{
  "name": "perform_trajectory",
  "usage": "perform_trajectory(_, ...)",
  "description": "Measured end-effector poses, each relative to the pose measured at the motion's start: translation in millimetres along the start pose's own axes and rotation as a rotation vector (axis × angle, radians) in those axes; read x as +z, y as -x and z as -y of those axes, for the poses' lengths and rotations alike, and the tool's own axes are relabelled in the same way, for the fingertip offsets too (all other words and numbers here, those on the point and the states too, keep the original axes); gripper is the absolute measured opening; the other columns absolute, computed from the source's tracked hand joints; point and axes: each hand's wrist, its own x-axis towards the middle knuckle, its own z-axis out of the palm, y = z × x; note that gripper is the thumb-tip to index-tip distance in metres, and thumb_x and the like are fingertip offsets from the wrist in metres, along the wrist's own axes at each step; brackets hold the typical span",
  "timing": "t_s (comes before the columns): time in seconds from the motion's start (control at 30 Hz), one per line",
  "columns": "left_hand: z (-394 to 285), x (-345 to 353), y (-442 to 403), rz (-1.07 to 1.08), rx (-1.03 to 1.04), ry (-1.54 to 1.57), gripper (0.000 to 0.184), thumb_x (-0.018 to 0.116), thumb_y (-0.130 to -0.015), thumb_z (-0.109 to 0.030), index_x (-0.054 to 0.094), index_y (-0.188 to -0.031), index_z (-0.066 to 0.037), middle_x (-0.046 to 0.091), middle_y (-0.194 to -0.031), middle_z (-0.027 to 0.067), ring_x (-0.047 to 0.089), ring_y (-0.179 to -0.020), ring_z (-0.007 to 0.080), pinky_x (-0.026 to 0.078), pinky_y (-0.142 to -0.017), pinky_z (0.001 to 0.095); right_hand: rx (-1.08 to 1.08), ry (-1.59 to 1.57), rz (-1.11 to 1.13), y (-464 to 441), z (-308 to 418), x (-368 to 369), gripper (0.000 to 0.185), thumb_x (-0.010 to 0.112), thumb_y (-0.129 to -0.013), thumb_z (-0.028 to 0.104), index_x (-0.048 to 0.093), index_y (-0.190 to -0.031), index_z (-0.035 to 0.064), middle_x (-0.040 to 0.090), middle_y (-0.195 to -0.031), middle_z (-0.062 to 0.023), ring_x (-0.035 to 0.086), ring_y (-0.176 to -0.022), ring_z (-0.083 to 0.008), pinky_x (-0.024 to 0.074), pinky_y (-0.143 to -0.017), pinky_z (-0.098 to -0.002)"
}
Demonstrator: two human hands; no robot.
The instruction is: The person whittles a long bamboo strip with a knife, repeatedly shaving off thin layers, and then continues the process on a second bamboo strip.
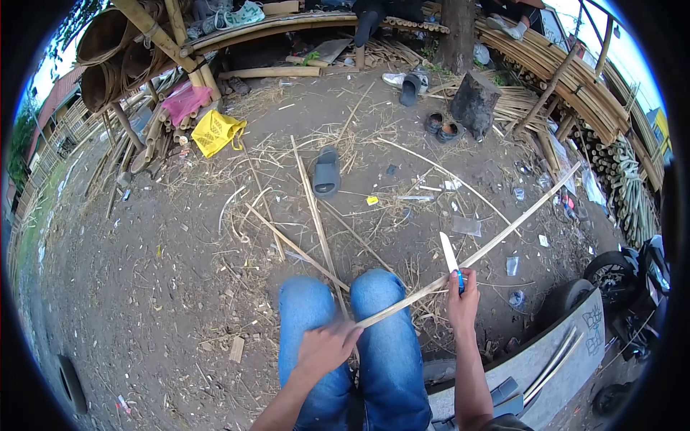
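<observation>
From here I see the left hand (pixel 329 350) gripping the bamboo strip (pixel 401 304) over the jeans (pixel 384 334), the right hand (pixel 462 296) clasping the knife (pixel 449 253) right of them. Probably shaving; next calls for steady blade contact.

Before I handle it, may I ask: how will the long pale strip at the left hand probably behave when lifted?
The long pale strip is probably light, being thin for its length. It looks fairly stiff, running almost straight past the right hand, though its slender far end may flex.
</observation>
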Motion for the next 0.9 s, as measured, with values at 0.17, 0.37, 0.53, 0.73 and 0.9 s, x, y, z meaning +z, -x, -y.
perform_trajectory(0.17, -8.7, 6.8, -7.6, 0.051, -0.024, -0.015, 0.017, 0.057, -0.094, -0.028, 0.059, -0.089, -0.012, 0.065, -0.067, 0.0088, 0.065, -0.059, 0.0296, 0.051, -0.051, 0.0414, 0.096, 0.166, 0.071, -6.5, -21.2, 2.0, 0.037, 0.049, -0.100, 0.028, 0.057, -0.084, -0.0045, 0.059, -0.064, -0.0218, 0.058, -0.055, -0.0380, 0.0415, -0.053, -0.0445)
perform_trajectory(0.37, -10.9, 14.8, -13.5, 0.069, -0.020, 0.021, 0.023, 0.056, -0.096, -0.030, 0.054, -0.083, -0.011, 0.063, -0.061, 0.0087, 0.063, -0.051, 0.0300, 0.050, -0.046, 0.0411, 0.013, 0.127, 0.323, 43.3, -9.6, 9.0, 0.048, 0.048, -0.100, 0.038, 0.050, -0.077, -0.0043, 0.053, -0.059, -0.0256, 0.055, -0.058, -0.0461, 0.0383, -0.054, -0.0484)
perform_trajectory(0.53, -11.8, 18.3, -16.4, 0.060, -0.035, 0.015, 0.024, 0.055, -0.096, -0.030, 0.054, -0.084, -0.010, 0.066, -0.066, 0.0097, 0.064, -0.052, 0.0301, 0.050, -0.046, 0.0414, 0.084, 0.255, 0.144, 1.3, -20.8, 4.5, 0.053, 0.049, -0.099, 0.042, 0.053, -0.074, -0.0047, 0.051, -0.055, -0.0202, 0.051, -0.050, -0.0345, 0.0380, -0.051, -0.0446)
perform_trajectory(0.73, -11.7, 21.3, -13.9, 0.009, -0.029, -0.018, 0.022, 0.055, -0.096, -0.029, 0.054, -0.085, -0.010, 0.067, -0.068, 0.0095, 0.064, -0.053, 0.0307, 0.051, -0.046, 0.0419, -0.032, 0.274, 0.068, 31.4, -26.9, 15.5, 0.053, 0.051, -0.098, 0.042, 0.056, -0.072, -0.0046, 0.047, -0.053, -0.0181, 0.044, -0.049, -0.0254, 0.0376, -0.052, -0.0423)
perform_trajectory(0.9, -12.3, 19.9, -13.7, 0.048, -0.037, 0.008, 0.021, 0.055, -0.096, -0.029, 0.054, -0.087, -0.010, 0.067, -0.067, 0.0098, 0.064, -0.053, 0.0314, 0.051, -0.046, 0.0423, 0.281, 0.215, 0.261, 3.4, -28.9, -10.1, 0.058, 0.051, -0.096, 0.048, 0.062, -0.078, -0.0052, 0.055, -0.056, -0.0192, 0.056, -0.053, -0.0315, 0.0418, -0.055, -0.0439)
